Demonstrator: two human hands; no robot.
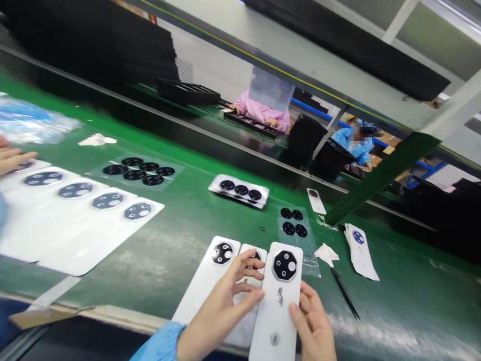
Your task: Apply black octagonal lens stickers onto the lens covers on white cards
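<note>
A white phone back cover [274,321] with a black octagonal camera plate [284,266] and dark lettering stands tilted in front of me. My right hand [313,321] grips its right edge, thumb on the face and fingers behind. My left hand [229,296] is spread at the cover's left side, fingers apart and curved, with the thumb tip at its edge. Behind that hand lie two more white covers, one with a black camera plate [222,253] in full view, the other partly hidden by my fingers.
Clear film sheets [310,250] carry black round plates. Nearby are a small stack of covers [238,191], black tweezers [344,293], a white wipe [326,253] and more covers [363,253]. A co-worker's hand [13,156] touches covers at left. A green post [379,180] rises at right.
</note>
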